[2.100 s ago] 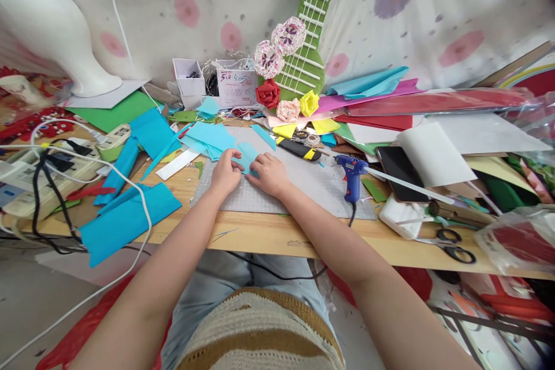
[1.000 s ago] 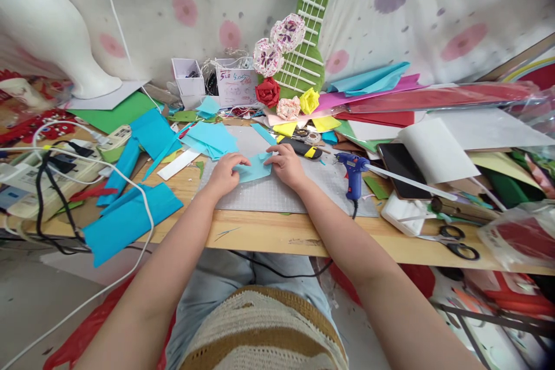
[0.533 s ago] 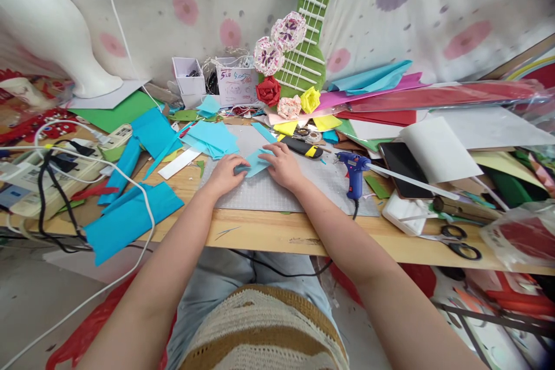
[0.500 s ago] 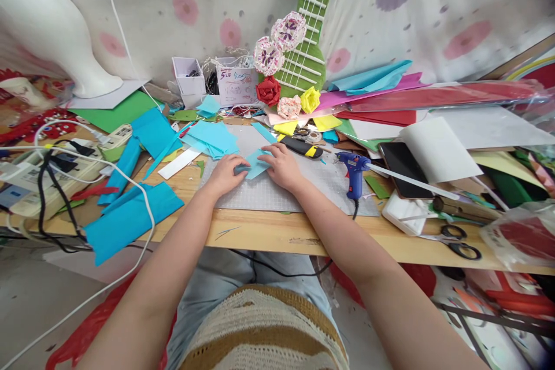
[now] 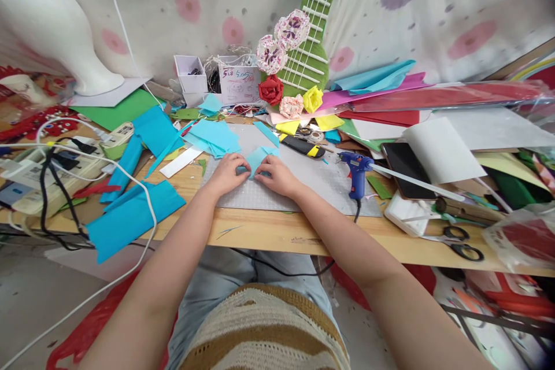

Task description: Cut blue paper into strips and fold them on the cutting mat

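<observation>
A small light-blue sheet of paper (image 5: 257, 157) is between my two hands, over the grey cutting mat (image 5: 295, 193). My left hand (image 5: 229, 174) pinches its left side with thumb and fingers. My right hand (image 5: 277, 176) has its fingers curled in and pinches the near right edge. The fingertips hide the near part of the paper. Just behind my left hand lies a stack of light-blue paper pieces (image 5: 214, 137). A light-blue strip (image 5: 266, 133) rests on the mat beyond my right hand, beside a black and yellow utility knife (image 5: 303, 147).
On the right stand a blue glue gun (image 5: 356, 176) with a long white stick, a black phone (image 5: 407, 170) and scissors (image 5: 463, 243). Bright-blue paper (image 5: 134, 219) and a power strip (image 5: 52, 185) with cables lie left. Paper flowers (image 5: 271, 90) and a green guitar shape (image 5: 307, 63) stand behind.
My right hand has drawn down and toward my left hand, its fingers going from spread on top of the paper to pinching its near edge. The paper has turned slightly.
</observation>
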### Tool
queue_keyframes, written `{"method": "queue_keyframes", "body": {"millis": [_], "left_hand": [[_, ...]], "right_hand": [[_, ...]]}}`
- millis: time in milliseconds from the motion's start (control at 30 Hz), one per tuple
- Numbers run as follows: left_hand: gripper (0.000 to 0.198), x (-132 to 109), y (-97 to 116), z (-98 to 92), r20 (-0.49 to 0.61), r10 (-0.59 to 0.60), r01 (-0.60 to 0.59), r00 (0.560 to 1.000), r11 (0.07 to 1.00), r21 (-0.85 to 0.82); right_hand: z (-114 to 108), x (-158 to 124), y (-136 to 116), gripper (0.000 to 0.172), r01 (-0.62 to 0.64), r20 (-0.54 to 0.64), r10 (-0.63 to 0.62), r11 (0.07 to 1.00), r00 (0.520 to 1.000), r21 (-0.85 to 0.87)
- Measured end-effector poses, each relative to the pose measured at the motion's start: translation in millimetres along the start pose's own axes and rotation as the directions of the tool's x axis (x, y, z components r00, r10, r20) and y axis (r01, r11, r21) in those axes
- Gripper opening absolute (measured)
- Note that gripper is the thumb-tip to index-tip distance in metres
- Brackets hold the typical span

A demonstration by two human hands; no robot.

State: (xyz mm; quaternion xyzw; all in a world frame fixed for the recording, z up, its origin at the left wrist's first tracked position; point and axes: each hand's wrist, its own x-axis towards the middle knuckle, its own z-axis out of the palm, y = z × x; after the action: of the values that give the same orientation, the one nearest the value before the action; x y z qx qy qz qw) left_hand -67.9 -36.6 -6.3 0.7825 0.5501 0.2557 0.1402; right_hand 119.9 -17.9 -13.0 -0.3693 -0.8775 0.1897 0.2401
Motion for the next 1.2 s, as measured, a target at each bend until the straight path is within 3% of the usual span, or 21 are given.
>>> {"method": "queue_keyframes", "body": {"millis": [133, 300, 767, 1200], "left_hand": [[0.008, -0.7, 2.2, -1.1, 0.009, -0.009, 0.009, 1.0, 1.0, 0.014], [0.011, -1.1, 1.2, 0.4, -0.027, -0.017, 0.019, 0.999, 0.998, 0.063], [0.008, 0.4, -0.4, 5.0, -0.067, -0.059, 0.064, 0.996, 0.995, 0.074], [0.011, -1.3, 0.4, 5.6, -0.024, -0.048, 0.05, 0.999, 0.995, 0.087]], "right_hand": [[5.5, 3.6, -2.4, 0.008, -0.142, -0.039, 0.143, 0.989, 0.989, 0.033], [8.8, 6.4, -2.9, 0.008, -0.213, -0.08, 0.218, 0.975, 0.973, 0.063], [10.2, 9.6, -2.2, 0.01, -0.262, -0.083, 0.262, 0.965, 0.961, 0.016], [13.7, 9.1, 0.6, 0.008, -0.245, -0.097, 0.246, 0.969, 0.964, 0.024]]}}
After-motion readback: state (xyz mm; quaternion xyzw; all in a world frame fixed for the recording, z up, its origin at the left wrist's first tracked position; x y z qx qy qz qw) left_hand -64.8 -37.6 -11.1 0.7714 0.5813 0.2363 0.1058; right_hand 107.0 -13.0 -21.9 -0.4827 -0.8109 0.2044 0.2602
